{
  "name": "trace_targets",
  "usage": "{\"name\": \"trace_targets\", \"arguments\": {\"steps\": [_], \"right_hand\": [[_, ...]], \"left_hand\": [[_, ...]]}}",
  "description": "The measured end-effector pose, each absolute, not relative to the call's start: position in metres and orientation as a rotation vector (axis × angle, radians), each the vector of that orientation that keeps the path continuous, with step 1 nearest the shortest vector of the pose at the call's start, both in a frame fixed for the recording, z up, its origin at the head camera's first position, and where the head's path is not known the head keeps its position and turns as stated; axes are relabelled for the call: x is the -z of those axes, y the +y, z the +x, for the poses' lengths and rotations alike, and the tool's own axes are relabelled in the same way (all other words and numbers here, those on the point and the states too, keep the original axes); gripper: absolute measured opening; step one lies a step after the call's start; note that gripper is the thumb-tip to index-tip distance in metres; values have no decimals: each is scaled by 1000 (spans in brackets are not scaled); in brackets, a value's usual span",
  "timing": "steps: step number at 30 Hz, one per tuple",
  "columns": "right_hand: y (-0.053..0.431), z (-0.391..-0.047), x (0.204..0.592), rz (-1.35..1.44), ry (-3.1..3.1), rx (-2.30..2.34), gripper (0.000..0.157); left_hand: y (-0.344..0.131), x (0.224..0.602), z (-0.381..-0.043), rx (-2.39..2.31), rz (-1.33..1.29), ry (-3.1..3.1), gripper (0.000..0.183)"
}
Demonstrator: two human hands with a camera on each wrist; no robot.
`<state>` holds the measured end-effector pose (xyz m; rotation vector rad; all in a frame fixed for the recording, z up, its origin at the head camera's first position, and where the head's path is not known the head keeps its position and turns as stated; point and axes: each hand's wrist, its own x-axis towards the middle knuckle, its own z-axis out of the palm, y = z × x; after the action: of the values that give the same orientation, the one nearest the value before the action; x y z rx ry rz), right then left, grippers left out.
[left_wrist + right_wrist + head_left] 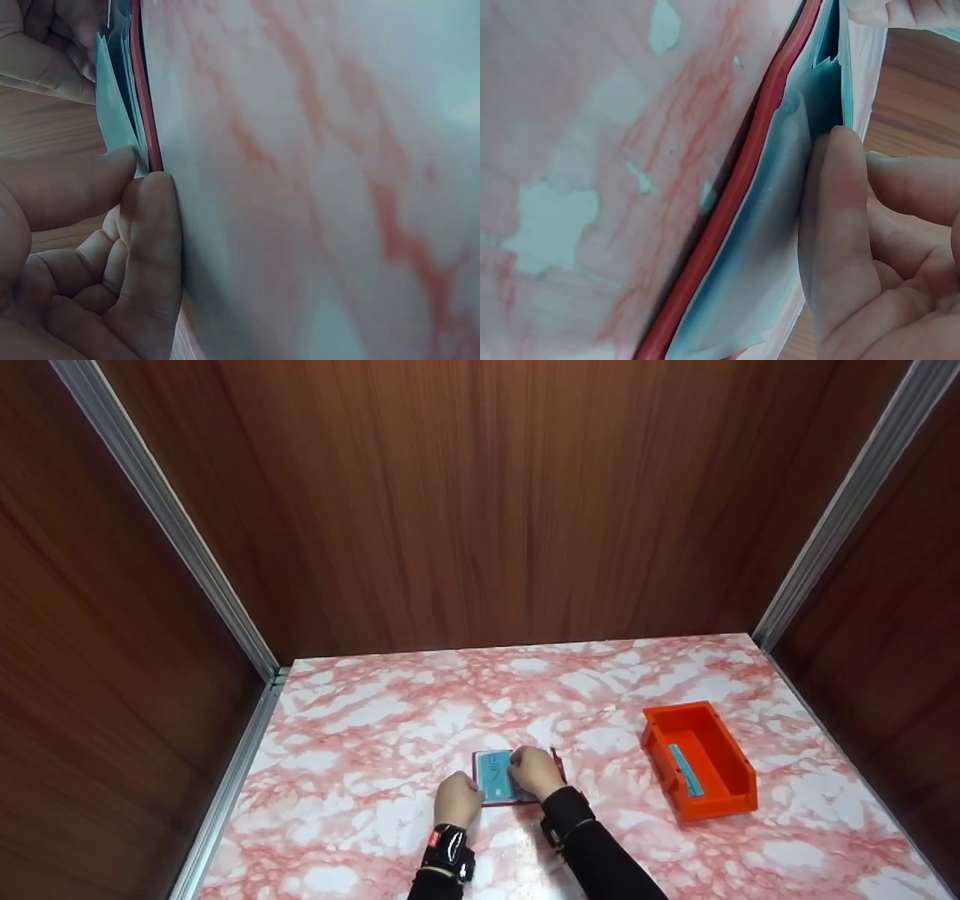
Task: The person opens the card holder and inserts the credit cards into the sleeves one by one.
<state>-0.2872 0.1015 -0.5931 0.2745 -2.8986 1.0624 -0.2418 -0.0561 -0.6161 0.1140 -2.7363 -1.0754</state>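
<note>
A card holder with a red cover [727, 202] and clear sleeves [757, 240] lies open on the table, with a blue card [495, 776] showing on its left side. At its left edge, my left hand [459, 801] pinches the near corner of the card holder between thumb and forefinger [154, 217]. My right hand [537, 771] is over the middle and right of the holder. There its thumb and forefinger pinch the edge of a blue card [846, 82] at a sleeve. Much of the holder's right side is hidden under that hand.
An orange open bin [705, 761] stands to the right with a blue card [686, 770] leaning inside it. The table [360, 780] has a red and white marbled top. Brown wood-grain panels [480, 510] enclose it at the back and sides.
</note>
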Motion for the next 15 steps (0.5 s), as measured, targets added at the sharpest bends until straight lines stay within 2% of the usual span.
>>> {"name": "trace_targets", "arguments": {"steps": [15], "right_hand": [[101, -284, 593, 332, -2934, -1056, 19]], "left_hand": [[-56, 616, -243, 1096, 127, -2732, 18]]}}
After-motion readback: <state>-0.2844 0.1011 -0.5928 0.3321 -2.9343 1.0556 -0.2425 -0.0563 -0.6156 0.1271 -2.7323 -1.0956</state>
